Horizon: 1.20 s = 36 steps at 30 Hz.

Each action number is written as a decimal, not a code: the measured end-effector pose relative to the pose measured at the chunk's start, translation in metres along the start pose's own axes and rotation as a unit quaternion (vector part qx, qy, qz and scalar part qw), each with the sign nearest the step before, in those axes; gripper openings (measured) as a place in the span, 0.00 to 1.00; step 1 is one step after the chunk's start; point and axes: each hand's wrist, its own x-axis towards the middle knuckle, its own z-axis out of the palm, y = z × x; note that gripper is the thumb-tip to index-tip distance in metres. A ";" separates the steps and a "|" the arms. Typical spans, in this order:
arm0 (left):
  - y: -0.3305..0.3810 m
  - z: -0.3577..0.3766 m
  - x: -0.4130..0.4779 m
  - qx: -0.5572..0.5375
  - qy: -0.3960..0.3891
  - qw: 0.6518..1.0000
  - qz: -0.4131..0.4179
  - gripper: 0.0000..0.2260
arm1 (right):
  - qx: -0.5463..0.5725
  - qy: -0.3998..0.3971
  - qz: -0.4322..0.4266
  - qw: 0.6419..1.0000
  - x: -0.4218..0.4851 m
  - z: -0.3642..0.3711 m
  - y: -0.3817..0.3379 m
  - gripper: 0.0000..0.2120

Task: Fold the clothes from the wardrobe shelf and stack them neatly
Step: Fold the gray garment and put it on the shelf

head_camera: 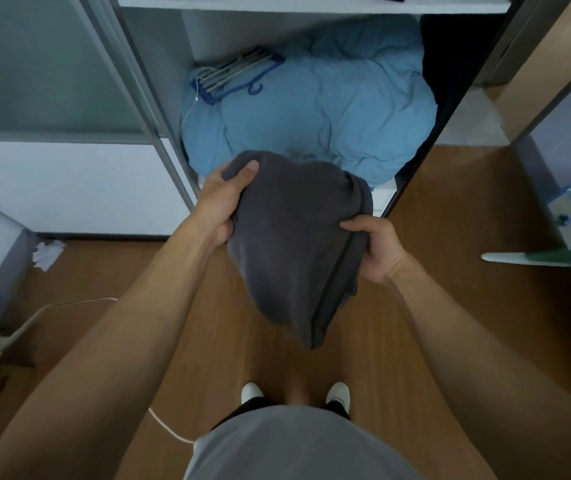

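A dark grey garment (294, 244) hangs in the air in front of the open wardrobe, folded over itself, its lower end drooping toward the floor. My left hand (221, 202) grips its upper left edge, thumb on top of the cloth. My right hand (376, 249) holds its right side, fingers curled round the folded edge. Behind the garment, a bulky light blue quilt (329, 109) fills the wardrobe's lower compartment. A white wardrobe shelf (312, 3) runs across the top of the view.
Blue and grey hangers (239, 76) lie on the quilt's left. The wardrobe's grey door frame (145, 98) stands left, a dark frame edge (426, 143) right. A white cable (169, 429) crosses the wooden floor (450, 220). Crumpled paper (46, 252) lies at left; a blue-white tool (568, 237) at right.
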 end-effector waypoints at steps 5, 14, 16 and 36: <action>-0.029 -0.029 -0.008 -0.068 -0.122 0.987 -0.076 0.31 | 0.066 0.022 -0.030 0.997 -0.006 0.015 -0.006 0.20; -0.094 -0.017 -0.033 -0.029 -0.136 0.969 -0.205 0.25 | 0.122 0.024 -0.077 0.989 -0.005 0.004 -0.025 0.19; -0.085 -0.008 -0.030 -0.025 -0.112 0.977 -0.180 0.11 | 0.149 0.058 -0.082 0.984 -0.002 -0.007 -0.029 0.22; -0.069 -0.057 -0.034 0.149 -0.087 0.970 -0.174 0.24 | -0.114 0.175 -0.032 0.977 0.005 0.018 0.029 0.08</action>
